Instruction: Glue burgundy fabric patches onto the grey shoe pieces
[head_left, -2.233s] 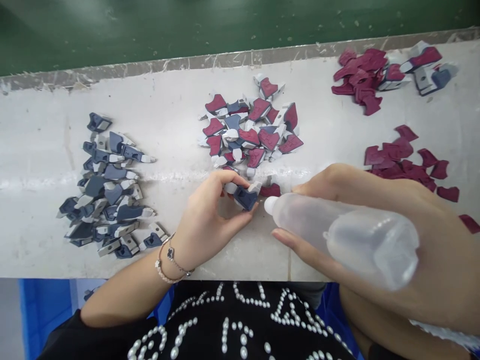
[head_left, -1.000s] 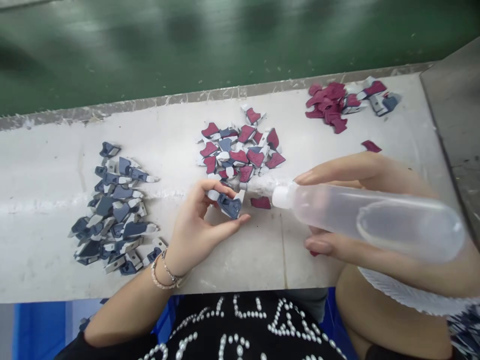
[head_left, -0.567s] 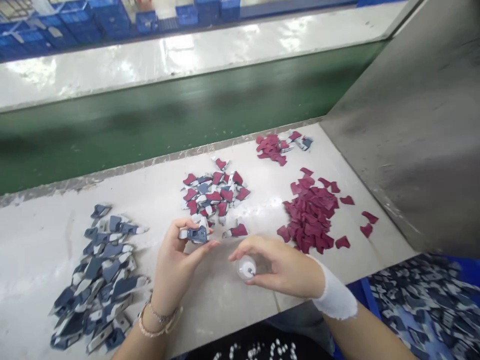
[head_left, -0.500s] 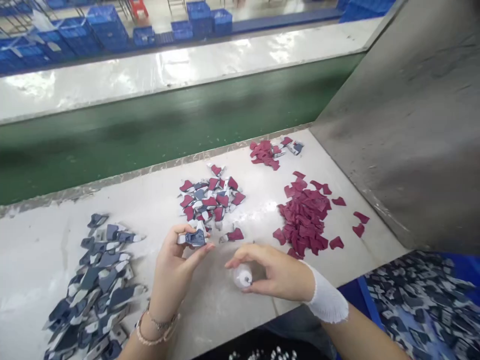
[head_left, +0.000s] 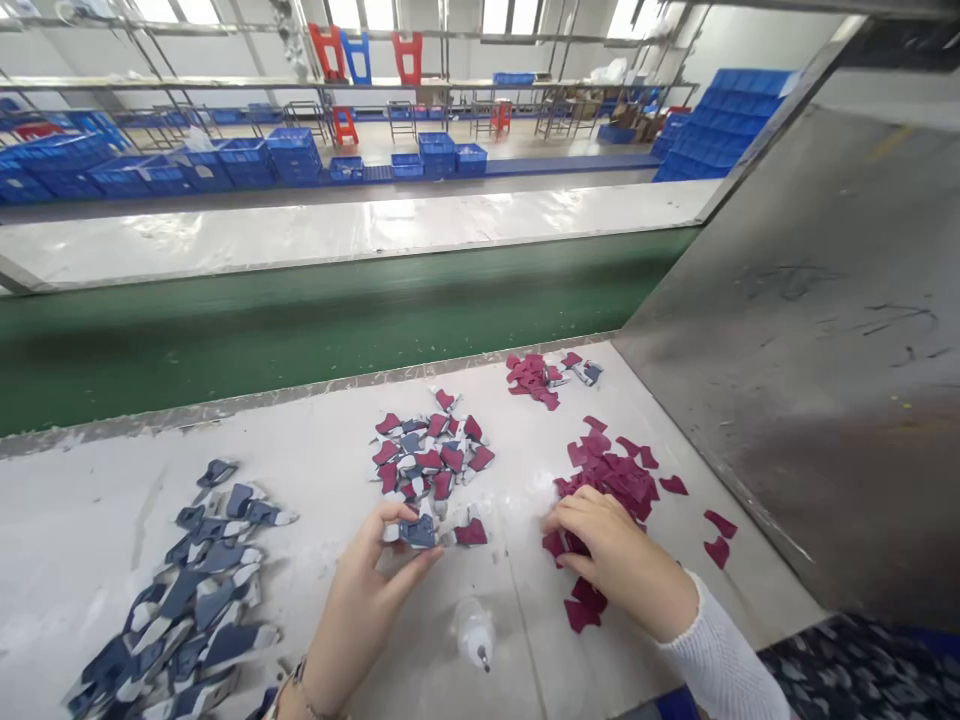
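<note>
Between the fingertips and thumb of my left hand [head_left: 375,590] is a dark blue and light grey plastic part [head_left: 417,531], its recessed face showing. My right hand [head_left: 611,550] reaches over the near left side of a pile of maroon pieces [head_left: 616,478]. Its fingers are bent and close about a maroon piece [head_left: 553,544], partly hidden under them. A small clear bottle [head_left: 474,630] with a thin metal tip is on the table between my hands, touched by neither. Just beyond my left hand, a part with a maroon face [head_left: 471,532] lies apart from the others.
At left spreads a heap of blue and grey parts [head_left: 214,600]. A cluster of maroon-faced parts [head_left: 431,455] sits mid-table, with a smaller maroon pile [head_left: 531,378] behind. A metal panel [head_left: 810,350] borders the right side. Beyond the table runs a green belt [head_left: 337,330].
My right hand has let go of the bottle, which now rests on the table, and has moved right to the maroon pile. My left hand still holds its part. The view has tilted up.
</note>
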